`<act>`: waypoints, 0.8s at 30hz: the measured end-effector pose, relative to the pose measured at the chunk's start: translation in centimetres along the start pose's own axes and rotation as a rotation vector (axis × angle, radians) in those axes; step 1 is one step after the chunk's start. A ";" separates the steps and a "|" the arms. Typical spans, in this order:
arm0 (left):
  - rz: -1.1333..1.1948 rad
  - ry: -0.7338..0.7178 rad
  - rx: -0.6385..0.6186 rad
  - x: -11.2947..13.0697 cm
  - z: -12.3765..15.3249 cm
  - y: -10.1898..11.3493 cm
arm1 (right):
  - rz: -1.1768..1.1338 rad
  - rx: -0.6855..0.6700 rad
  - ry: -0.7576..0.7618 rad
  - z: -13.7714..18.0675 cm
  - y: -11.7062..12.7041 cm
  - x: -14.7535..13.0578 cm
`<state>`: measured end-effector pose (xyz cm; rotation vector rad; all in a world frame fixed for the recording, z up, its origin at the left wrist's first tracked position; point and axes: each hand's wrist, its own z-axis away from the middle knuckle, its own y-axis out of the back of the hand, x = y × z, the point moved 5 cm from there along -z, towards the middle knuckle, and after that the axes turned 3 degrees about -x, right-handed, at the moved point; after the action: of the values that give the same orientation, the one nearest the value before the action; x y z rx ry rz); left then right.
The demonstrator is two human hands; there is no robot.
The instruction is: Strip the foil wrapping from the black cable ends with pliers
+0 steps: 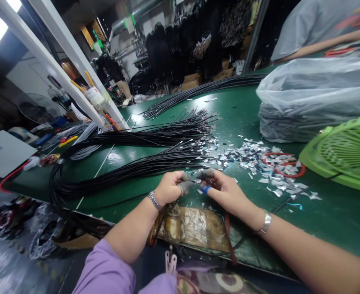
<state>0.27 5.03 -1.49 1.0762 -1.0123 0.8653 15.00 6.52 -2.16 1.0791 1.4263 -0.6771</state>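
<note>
My left hand (171, 187) pinches a thin black cable (127, 199) near its end, with grey covers on the fingertips. Close beside it, my right hand (221, 187) is closed at that same cable end; a blue wrap shows on its thumb and dark covers on its fingers. The very tip between the fingers is too small to make out. Just beyond my hands lies a bundle of black cables (143, 166), their ends pointing right. Behind it a second bundle (167, 132) has frayed, stripped ends. Silvery foil scraps (244, 155) are scattered to the right.
A taped wooden board (202, 226) sits at the table's near edge. On the right are a green plastic fan (345, 151), red rings (290, 169) and a plastic-wrapped stack (317, 98). White posts (66, 61) rise at left. Another person's arm (327, 45) reaches in at upper right.
</note>
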 end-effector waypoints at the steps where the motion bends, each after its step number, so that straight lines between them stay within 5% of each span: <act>1: -0.020 0.005 0.003 -0.1 0.0 0.1 | 0.031 0.022 0.029 0.0 0.3 -0.2; 5: -0.177 -0.098 0.011 0.2 0.1 0.4 | 0.135 -0.005 0.085 -0.1 0.6 -1.0; 9: -0.601 -0.306 0.047 1.4 0.8 0.3 | 0.192 -0.043 0.051 -0.2 0.3 -1.0; 13: -1.007 -0.570 0.029 2.1 1.7 -0.8 | -0.040 -0.172 -0.269 -0.1 -0.6 0.9; 17: -1.088 -0.788 0.057 2.5 2.5 -1.4 | -0.285 -0.272 -0.550 0.3 -1.4 2.2; 20: -0.930 -0.765 0.118 2.7 2.4 -0.7 | -0.241 -0.128 -0.406 -0.1 -0.2 1.5; 24: -0.675 -0.524 0.106 2.2 1.4 0.3 | 0.017 0.051 0.038 -0.1 1.5 -1.0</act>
<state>0.39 3.89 0.87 1.6536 -0.9272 0.0815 16.19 7.02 -0.87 1.1481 1.4379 -0.6871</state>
